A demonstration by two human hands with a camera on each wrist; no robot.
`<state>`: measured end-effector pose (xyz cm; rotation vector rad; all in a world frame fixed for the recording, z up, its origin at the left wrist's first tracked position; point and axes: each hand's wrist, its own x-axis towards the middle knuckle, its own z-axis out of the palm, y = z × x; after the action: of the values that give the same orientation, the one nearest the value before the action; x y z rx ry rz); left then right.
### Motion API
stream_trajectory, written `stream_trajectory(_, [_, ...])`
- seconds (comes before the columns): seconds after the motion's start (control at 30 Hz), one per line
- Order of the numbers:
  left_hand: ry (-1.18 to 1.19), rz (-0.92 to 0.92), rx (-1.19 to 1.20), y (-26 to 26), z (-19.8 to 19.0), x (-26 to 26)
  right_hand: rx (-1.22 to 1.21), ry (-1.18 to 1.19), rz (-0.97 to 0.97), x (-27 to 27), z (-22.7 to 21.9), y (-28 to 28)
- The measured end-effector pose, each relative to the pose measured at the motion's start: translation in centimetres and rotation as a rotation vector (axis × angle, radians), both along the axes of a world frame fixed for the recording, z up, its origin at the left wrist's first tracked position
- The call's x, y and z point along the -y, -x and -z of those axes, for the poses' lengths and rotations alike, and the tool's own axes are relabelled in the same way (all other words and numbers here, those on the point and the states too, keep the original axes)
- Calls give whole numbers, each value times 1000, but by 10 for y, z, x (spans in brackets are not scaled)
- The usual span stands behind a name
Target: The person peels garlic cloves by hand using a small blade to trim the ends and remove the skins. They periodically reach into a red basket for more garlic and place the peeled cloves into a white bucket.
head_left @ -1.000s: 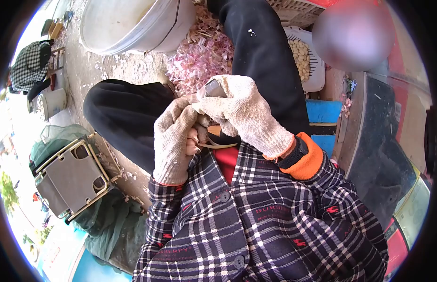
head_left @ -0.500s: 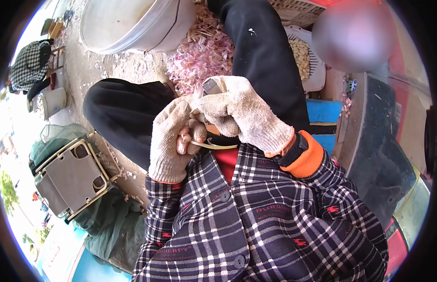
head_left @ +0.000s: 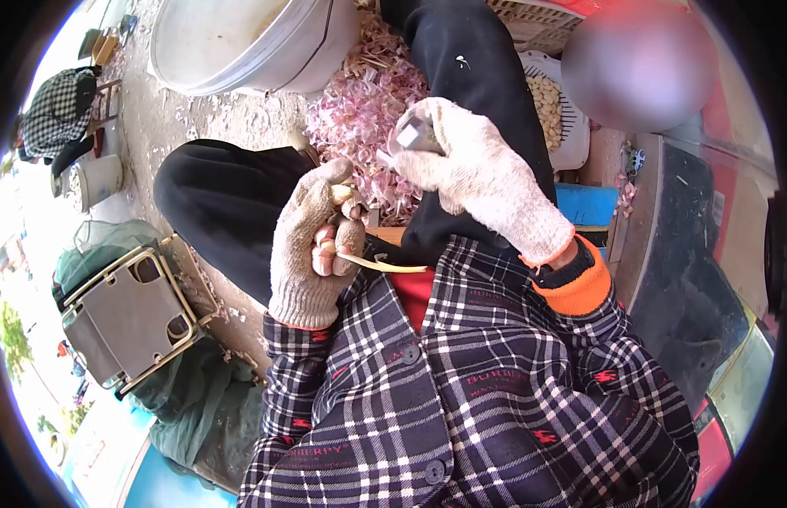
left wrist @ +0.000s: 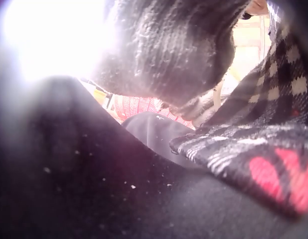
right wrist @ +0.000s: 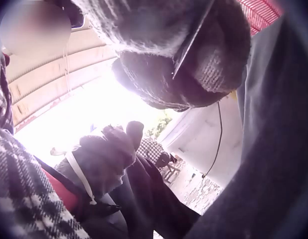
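Observation:
Both hands wear off-white knitted gloves. My left hand (head_left: 305, 245) curls round a pinkish garlic bulb (head_left: 325, 251) with a long pale stem (head_left: 383, 266) sticking out to the right. A pale clove (head_left: 340, 194) shows at its thumb and fingertips. Up and to the right, apart from it, my right hand (head_left: 482, 178) grips a small knife with a grey metal blade (head_left: 415, 135). The right wrist view shows that thin blade (right wrist: 193, 44) edge-on between the gloved fingers; the handle is hidden. In the left wrist view the glove's back (left wrist: 169, 50) covers the garlic.
A heap of pinkish garlic skins (head_left: 368, 110) lies between the knees, beside a large white bucket (head_left: 241, 51). Right of the leg, a white basket (head_left: 571, 127) holds peeled cloves. A folding chair (head_left: 140, 313) stands at left. Another person (head_left: 59, 110) sits far left.
The hands were together at the fingertips; now the right hand with the knife has moved up and right, away from the left. The garlic bulb has turned within the left hand, its stem now more exposed.

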<state>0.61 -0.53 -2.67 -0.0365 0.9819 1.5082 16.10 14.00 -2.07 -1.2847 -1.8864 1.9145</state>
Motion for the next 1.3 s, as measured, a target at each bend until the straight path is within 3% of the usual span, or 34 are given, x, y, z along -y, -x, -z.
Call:
stream_trajectory(0.07, [17,11,28,3,5,3,103,-474,-107,13,9,-1])
stream_trajectory(0.1, [34,23,58,4,7,4,230,-454,-206,13,-1,0])
stream_trajectory(0.2, [50,-70,221,4,9,3,85,-512,-318,17,3,-1])
stream_trajectory(0.3, [146,-52,169,1,5,-1,121,-455,-388,25,-12,6])
stream_trajectory(0.5, [189,-74,130,-2,4,-3,38,-545,-354,40,-3,12])
stream_trajectory(0.6, [242,-61,1,-4,-2,-5,24,-746,-361,45,1,12])
stream_trajectory(0.63, [296,-48,-113,-5,-4,-6,24,-745,-361,47,2,12])
stream_trajectory(0.83, [271,-66,-292,-10,-3,-9,27,-758,-384,51,1,13])
stream_trajectory(0.9, [277,-93,-336,-11,-4,-9,159,-695,-433,51,-5,15])
stream_trajectory(0.97, [351,-8,-391,-9,-4,-7,146,-687,-421,48,-3,14])
stream_trajectory(1.03, [333,14,-356,-9,-2,-6,131,-678,-408,47,2,12])
stream_trajectory(1.1, [314,33,-320,-8,-1,-5,-60,-636,-262,47,10,12])
stream_trajectory(1.23, [250,68,-157,-4,0,-4,180,-530,-330,39,4,15])
stream_trajectory(1.3, [233,53,-81,-4,1,-3,41,-509,-270,39,11,11])
